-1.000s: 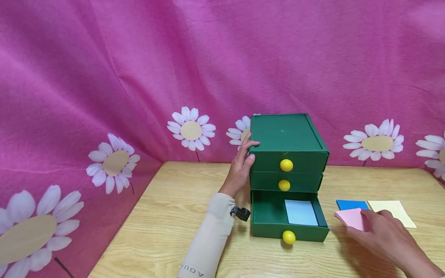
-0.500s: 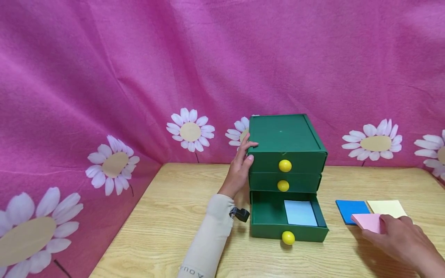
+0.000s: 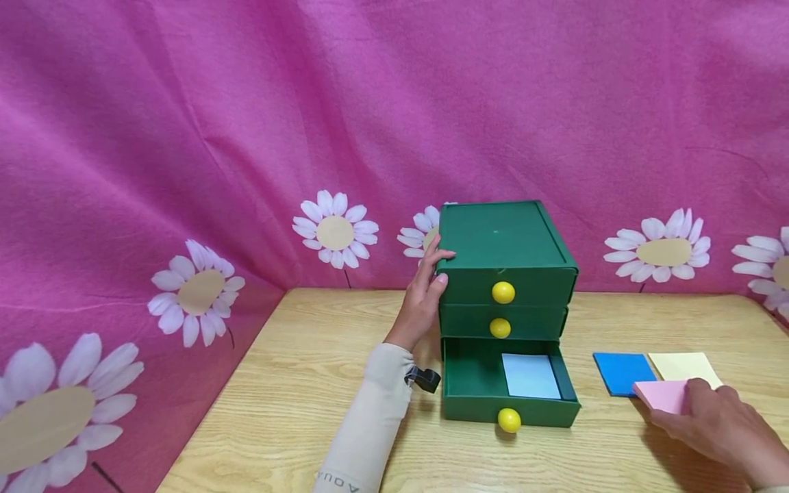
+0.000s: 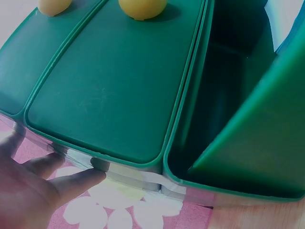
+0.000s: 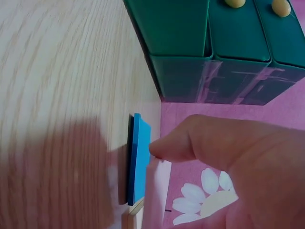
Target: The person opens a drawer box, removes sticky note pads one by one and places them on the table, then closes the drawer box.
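Note:
A green cabinet (image 3: 505,236) with three yellow-knobbed drawers stands on the table. Against its left side and top edge rests my left hand (image 3: 420,298), fingers extended; in the left wrist view these fingers (image 4: 78,183) touch the side wall. The bottom drawer (image 3: 474,409) is pulled out and has a light blue sticky note pad (image 3: 531,376) in its right part. Right of the cabinet, my right hand (image 3: 721,421) pinches a pink sticky note pad (image 3: 662,396) above the table, its right end hidden by the fingers. Behind it lie a blue pad (image 3: 622,373) and a pale yellow pad (image 3: 687,368).
The wooden table (image 3: 296,383) extends left and right of the cabinet. A pink cloth (image 3: 370,123) printed with white daisies hangs behind the table and along its left side. A black strap (image 3: 424,378) sits at the left sleeve's wrist.
My right hand has moved rightward with the pink sticky note pad, uncovering more of the blue pad. My left hand has stayed on the cabinet.

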A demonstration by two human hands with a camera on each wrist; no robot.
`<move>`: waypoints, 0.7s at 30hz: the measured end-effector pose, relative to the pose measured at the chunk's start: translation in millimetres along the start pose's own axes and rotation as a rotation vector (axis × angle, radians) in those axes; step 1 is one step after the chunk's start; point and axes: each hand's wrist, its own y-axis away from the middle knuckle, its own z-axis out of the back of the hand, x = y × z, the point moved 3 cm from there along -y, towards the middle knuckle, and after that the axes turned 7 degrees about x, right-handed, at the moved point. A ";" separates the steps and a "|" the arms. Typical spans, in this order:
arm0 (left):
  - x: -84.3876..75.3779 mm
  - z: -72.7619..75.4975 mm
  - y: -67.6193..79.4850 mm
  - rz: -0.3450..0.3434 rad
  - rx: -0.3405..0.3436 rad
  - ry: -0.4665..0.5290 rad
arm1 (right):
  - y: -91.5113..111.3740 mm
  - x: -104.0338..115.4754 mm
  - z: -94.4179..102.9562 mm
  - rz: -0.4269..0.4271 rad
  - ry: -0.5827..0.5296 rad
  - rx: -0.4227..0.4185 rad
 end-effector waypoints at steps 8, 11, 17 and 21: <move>0.1 0.4 -0.5 -0.018 -0.006 0.003 | -2.2 -3.5 -2.8 -0.046 0.004 0.064; 0.9 0.3 -0.6 -0.026 -0.007 0.001 | -3.3 -5.5 -3.9 -0.069 0.001 0.108; 1.4 0.2 -0.4 -0.033 -0.003 0.000 | -5.3 -10.9 -5.5 -0.042 0.010 0.118; 0.9 0.1 -0.3 -0.039 -0.001 0.006 | -6.1 -13.9 -7.6 -0.024 0.021 0.135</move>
